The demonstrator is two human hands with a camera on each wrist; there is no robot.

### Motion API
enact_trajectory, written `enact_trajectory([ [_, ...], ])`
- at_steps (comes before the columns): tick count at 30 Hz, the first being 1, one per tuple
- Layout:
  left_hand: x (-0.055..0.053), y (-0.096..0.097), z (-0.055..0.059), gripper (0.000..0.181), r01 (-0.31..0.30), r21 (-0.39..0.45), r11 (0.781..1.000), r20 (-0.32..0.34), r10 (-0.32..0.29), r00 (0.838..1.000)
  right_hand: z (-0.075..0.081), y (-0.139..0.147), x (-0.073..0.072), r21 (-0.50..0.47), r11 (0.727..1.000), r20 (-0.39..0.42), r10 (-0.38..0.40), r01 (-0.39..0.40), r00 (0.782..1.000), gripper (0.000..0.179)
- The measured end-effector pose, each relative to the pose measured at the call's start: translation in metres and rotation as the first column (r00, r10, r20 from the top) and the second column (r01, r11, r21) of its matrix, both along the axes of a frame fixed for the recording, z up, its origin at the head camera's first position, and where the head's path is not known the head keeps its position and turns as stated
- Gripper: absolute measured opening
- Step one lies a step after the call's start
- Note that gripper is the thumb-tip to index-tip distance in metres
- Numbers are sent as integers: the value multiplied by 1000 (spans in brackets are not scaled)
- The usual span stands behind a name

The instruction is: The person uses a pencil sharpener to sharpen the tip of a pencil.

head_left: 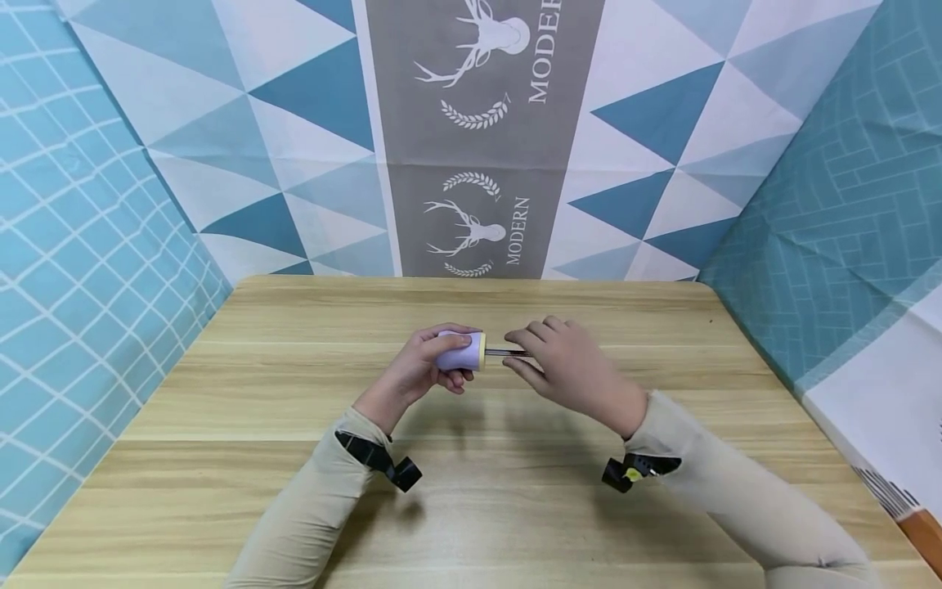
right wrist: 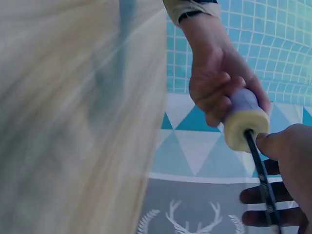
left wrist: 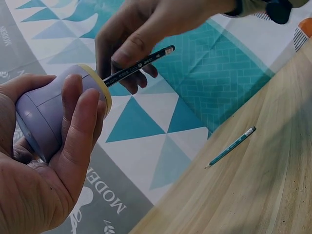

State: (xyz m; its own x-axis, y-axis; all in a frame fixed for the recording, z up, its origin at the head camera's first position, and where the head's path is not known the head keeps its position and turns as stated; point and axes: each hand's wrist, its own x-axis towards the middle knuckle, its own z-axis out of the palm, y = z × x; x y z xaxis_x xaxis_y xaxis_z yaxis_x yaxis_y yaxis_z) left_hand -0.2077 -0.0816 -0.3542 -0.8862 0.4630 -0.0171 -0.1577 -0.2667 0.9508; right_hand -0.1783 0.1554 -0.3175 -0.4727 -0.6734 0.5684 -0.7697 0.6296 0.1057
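Note:
A lavender, rounded pencil sharpener (head_left: 458, 353) with a pale yellow rim is gripped by my left hand (head_left: 419, 364), above the table. One end of a dark pencil (left wrist: 141, 64) with light lettering is in the hole of the yellow face, seen clearly in the right wrist view. My right hand (head_left: 570, 368) surrounds the pencil from the other side. Its thumb (right wrist: 273, 144) is close against the shaft, while its fingers spread behind it; in the head view thumb and fingertips stand apart with the pencil between them. The hand hides the pencil's far end in the head view.
A teal pencil (left wrist: 233, 146) lies on the wooden table (head_left: 221, 458) in the left wrist view. Patterned cloths hang behind (head_left: 471, 139) and along both sides of the table. Each wrist wears a black strap with a small camera (head_left: 403, 473).

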Motion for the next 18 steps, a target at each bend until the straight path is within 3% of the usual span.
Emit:
enact_trajectory([
  [4,-1,0,-1,33,-2,2,1000,0,2,1000,-16,-3,0,-54,997,-152,51,-59,987,30],
  [8,-1,0,-1,35,0,2,1000,-1,0,1000,-29,-4,-2,-76,995,-280,45,-69,959,21],
  [18,1,2,-1,32,-4,5,1000,-5,4,1000,-41,-7,-14,-150,979,-453,54,-136,890,21],
])
